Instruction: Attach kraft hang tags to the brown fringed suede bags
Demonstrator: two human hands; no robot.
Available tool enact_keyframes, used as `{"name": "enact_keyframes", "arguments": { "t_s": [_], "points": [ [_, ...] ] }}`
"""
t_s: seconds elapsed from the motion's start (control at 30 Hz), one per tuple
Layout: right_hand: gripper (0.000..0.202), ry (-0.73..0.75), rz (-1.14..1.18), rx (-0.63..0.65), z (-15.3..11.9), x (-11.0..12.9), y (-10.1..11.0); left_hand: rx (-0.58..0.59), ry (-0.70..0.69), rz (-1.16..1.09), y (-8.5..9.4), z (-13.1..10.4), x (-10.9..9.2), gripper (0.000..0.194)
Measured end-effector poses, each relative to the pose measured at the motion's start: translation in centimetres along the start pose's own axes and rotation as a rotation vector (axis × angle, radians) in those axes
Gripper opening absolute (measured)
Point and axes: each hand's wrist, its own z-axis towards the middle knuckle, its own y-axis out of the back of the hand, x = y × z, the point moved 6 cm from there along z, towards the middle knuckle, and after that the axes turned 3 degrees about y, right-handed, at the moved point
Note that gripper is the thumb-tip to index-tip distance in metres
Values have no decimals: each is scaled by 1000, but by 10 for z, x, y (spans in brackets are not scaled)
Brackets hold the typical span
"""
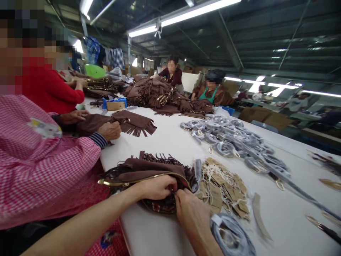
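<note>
Head camera shows me the fringed brown bag (149, 166) at lower centre, its edge pinched between curled fingers of left hand (160, 187) and right hand (192, 209), apparently to spread its mouth.

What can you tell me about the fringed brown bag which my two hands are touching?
The fringed bag is dark brown, of soft, suede-like material. Thin fringe shows at its far and right sides; a gold-toned zipper curves along its open mouth. It lies slumped on the white table. The left hand and right hand touch it there; their exact grip is unclear. Below them shows a dark patterned surface, perhaps lining.
</note>
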Motion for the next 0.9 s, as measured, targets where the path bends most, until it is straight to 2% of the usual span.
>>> {"name": "enact_keyframes", "arguments": {
  "t_s": [0.4,0.6,0.77,0.83,0.9],
  "points": [
    [27,22,83,-25,1,2,-1,-112,57,-162,-7,-6,6,30],
    [12,-14,188,-63,-5,1,8,-115,121,-137,-5,-10,12,31],
    [5,29,288,-130,-5,-1,6,-170,121,9,-6,-13,-5,30],
    [9,132,303,-199,-7,-3,7,-187,124,93,-5,-17,-15,29],
    [10,260,245,-337,-13,-6,14,-199,140,213,-3,-23,-25,28]
  ]
}}
